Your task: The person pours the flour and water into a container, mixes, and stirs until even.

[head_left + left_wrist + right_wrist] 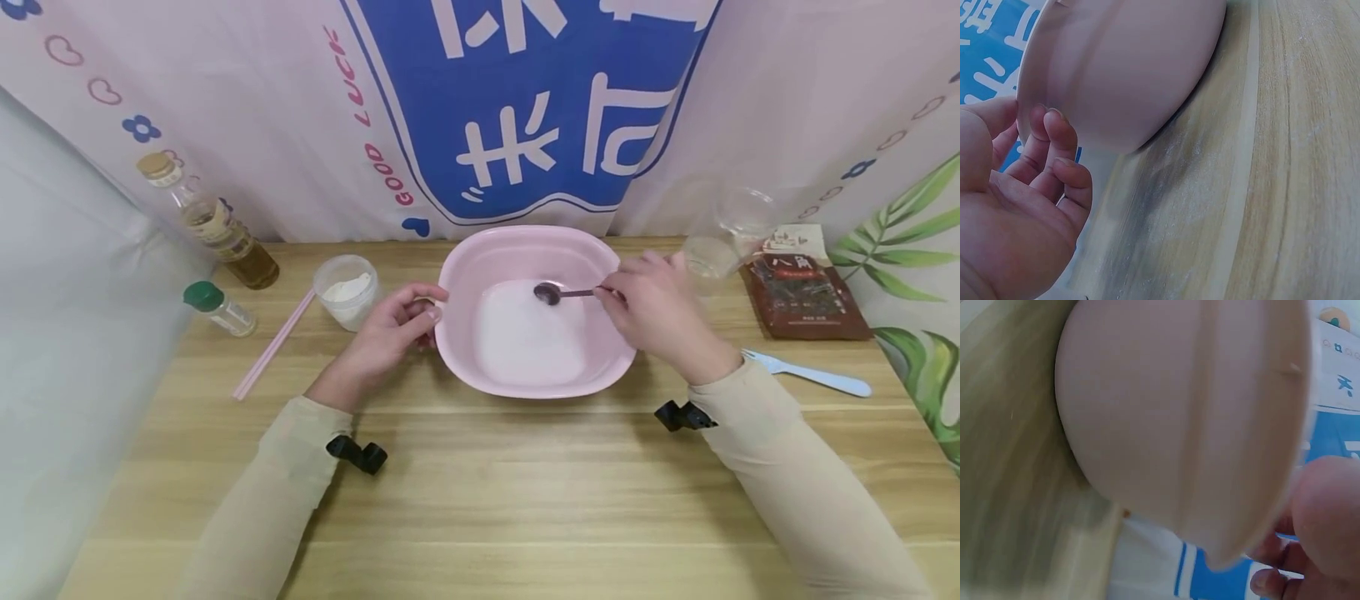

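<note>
A pink basin [465, 275] stands mid-table with white powder [528, 337] in its bottom. My left hand [390, 329] grips its left rim, thumb on top and fingers curled against the outer wall [1122, 69]; the left hand [1029, 187] shows this close up. My right hand [656, 312] pinches the handle of a small metal spoon [551, 292], whose bowl hangs over the powder at the basin's far side. The right wrist view shows the basin's outer wall [1179, 425] and part of the right hand [1316, 531].
On the left stand an oil bottle [213, 225], a green-capped shaker [219, 307], pink chopsticks [273, 343] and a cup of flour [347, 292]. On the right are a clear glass [723, 233], a dark spice packet [806, 292] and a pale blue fork [813, 375]. A patterned curtain hangs behind.
</note>
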`<state>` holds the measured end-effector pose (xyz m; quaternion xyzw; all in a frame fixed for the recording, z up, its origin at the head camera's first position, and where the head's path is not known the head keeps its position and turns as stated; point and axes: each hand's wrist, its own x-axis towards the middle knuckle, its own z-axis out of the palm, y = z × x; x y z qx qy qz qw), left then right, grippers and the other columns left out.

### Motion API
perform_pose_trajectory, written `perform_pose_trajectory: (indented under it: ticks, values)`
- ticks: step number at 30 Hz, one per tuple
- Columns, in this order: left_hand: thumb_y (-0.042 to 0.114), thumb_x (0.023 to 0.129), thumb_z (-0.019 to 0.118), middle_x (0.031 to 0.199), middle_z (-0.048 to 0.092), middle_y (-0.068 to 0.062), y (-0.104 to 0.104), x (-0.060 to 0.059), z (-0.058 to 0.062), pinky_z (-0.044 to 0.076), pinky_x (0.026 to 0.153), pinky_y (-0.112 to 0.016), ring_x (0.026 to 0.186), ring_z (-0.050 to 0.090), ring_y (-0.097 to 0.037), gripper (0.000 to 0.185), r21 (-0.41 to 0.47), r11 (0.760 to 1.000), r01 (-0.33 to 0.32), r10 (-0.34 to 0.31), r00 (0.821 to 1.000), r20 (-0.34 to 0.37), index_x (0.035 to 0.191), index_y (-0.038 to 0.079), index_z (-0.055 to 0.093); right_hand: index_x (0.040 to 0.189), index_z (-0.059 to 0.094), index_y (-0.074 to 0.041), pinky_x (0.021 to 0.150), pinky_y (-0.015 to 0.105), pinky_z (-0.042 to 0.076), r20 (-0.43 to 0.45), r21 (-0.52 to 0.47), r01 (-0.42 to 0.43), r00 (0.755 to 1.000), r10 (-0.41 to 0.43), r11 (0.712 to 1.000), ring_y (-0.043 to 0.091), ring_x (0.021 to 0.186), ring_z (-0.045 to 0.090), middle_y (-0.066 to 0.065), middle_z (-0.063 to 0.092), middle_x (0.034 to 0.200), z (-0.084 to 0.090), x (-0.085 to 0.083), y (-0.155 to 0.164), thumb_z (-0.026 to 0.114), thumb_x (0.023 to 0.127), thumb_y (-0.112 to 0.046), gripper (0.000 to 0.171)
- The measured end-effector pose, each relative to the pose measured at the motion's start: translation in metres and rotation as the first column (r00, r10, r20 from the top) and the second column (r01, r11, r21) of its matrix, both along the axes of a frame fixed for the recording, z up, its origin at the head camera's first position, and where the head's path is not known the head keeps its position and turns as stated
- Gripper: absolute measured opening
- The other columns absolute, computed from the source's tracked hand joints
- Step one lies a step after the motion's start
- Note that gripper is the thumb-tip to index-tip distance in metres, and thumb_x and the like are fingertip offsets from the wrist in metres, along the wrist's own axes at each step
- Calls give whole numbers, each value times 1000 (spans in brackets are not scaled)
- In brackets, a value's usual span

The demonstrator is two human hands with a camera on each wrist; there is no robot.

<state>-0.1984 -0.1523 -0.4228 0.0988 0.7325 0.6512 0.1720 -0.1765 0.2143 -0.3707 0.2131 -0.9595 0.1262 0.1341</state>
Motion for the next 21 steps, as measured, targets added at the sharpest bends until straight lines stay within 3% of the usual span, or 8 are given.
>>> perform_pose_trajectory:
  ticks: [4,9,16,21]
  values:
    - [3,109,56,95,67,1,1,0,-3,53,70,-27,78,60,-15,32,12,1000,4,-4,1000,-23,141,-2,55,100,85,-10,86,52,32,93,-16,-68,993,69,998,33,96,58,9,75,93,-4,-2,-16,80,97,-19,10]
    - [2,109,56,93,66,2,2,-1,-2,53,68,-26,76,59,-14,33,9,1000,0,0,1000,-30,140,-6,54,99,87,-13,90,52,32,152,-23,-210,966,211,978,29,95,53,3,67,87,-2,3,-32,80,98,-18,8]
    - [3,109,56,94,66,2,2,-1,-2,53,69,-25,78,59,-14,33,9,1000,-2,3,1000,-12,141,-5,54,93,85,-14,86,45,31,156,-4,-354,924,350,935,23,88,50,-4,61,81,5,17,-26,82,95,-16,5]
    - [4,109,56,95,66,2,1,0,-2,53,69,-26,78,59,-16,33,11,1000,-9,10,1000,-3,142,-1,55,90,83,-16,84,44,28,159,33,-375,917,366,926,21,90,50,-7,58,79,11,26,-7,83,94,-15,4]
